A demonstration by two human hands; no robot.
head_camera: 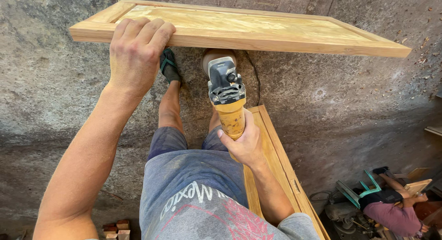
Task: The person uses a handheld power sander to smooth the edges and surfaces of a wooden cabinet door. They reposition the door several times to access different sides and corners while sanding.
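A long wooden panel door [258, 30] with a raised frame lies flat in front of me at about waist height. My left hand [136, 53] rests over its near edge at the left, fingers curled onto the frame. My right hand [244, 143] grips the yellow body of an angle grinder [226, 95], whose grey head points at the underside of the panel's near edge. My legs and a green sandal [169, 65] show below on the concrete floor.
A second wooden panel [276, 161] stands on edge beside my right leg. At the lower right another person [391, 208] sits among tools and wood. Small wood blocks [117, 228] lie at the bottom left. Shavings litter the floor at the right.
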